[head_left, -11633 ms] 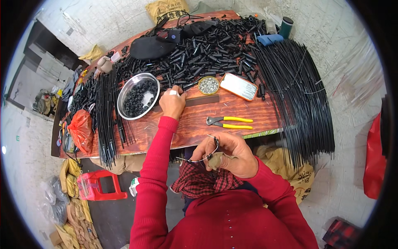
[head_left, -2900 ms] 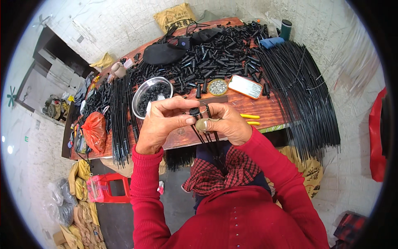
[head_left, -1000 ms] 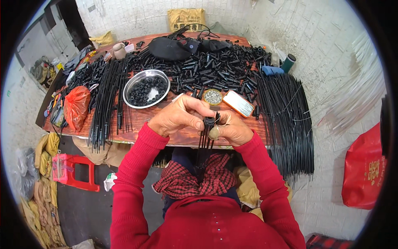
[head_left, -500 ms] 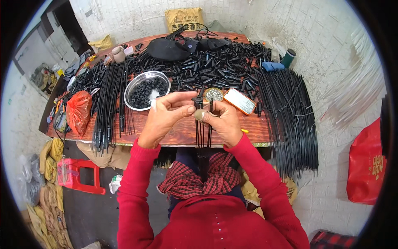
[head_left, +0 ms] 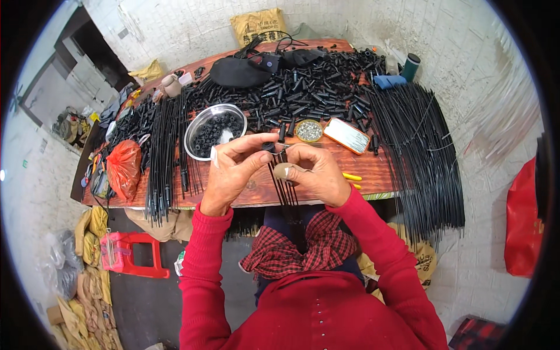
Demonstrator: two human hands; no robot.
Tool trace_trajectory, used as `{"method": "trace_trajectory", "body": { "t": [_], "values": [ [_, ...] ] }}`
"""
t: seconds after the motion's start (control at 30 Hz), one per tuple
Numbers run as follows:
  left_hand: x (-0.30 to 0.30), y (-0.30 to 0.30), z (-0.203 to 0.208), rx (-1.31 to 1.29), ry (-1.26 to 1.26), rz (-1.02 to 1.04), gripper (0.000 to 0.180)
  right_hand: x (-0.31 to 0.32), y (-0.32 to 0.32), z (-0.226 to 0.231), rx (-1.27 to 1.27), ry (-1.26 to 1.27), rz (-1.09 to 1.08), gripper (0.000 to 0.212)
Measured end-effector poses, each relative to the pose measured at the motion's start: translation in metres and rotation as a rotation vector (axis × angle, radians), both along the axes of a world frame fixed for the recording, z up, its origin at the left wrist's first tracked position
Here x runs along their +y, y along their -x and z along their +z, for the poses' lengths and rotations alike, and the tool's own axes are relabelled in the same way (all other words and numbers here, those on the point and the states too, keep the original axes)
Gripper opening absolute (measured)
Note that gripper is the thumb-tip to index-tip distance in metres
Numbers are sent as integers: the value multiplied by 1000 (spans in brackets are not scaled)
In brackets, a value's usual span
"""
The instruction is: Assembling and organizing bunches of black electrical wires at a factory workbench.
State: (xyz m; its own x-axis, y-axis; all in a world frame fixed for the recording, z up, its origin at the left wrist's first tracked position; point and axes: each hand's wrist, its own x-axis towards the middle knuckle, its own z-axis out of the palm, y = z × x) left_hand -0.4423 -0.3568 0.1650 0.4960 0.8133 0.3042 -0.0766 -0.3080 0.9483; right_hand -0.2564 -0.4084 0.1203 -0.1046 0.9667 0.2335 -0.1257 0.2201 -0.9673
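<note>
Over the near edge of the table my two hands are close together at fingertip height. The thumb and fingers of my left hand point(head_left: 233, 169) pinch a small round black part point(head_left: 268, 146). A pale wrap or tape shows on one of its fingers. My right hand point(head_left: 315, 172), its thumb covered with a worn pale wrap, is closed around the upper end of thin black rods point(head_left: 285, 192). The rods run down between the hands toward my lap. Fingers partly hide where the round part and the rods meet.
A steel bowl point(head_left: 188, 143) of black rings stands left, beside bundled black rods point(head_left: 166, 157) and a red bag point(head_left: 123, 172). A dish of small metal pieces point(head_left: 309, 130), an orange-edged tray point(head_left: 348, 136) and yellow handles point(head_left: 352, 177) lie right. Black tubes point(head_left: 315, 93) cover the back; rods point(head_left: 423, 163) overhang the right edge.
The whole view has shifted, so the table appears farther right. The black part now sits tilted toward my left hand, and the rods slant more. More of the yellow handles shows.
</note>
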Motion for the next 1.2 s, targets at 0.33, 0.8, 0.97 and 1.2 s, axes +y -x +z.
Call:
{"method": "trace_trajectory", "body": {
  "t": [0.33, 0.8, 0.97, 1.2],
  "values": [
    [9, 3, -13, -78, 101, -86, 34, 20, -17, 10, -173, -19, 155, 31],
    [-14, -13, 5, 31, 144, 45, 44, 5, 11, 21, -622, -354, -416, 26],
    [2, -4, 3, -25, 219, -81, 46, 2, 12, 24, -888, -484, -444, 28],
    [9, 4, -4, 59, 200, -73, 45, 1, 11, 23, -821, -405, -360, 27]
  ]
}}
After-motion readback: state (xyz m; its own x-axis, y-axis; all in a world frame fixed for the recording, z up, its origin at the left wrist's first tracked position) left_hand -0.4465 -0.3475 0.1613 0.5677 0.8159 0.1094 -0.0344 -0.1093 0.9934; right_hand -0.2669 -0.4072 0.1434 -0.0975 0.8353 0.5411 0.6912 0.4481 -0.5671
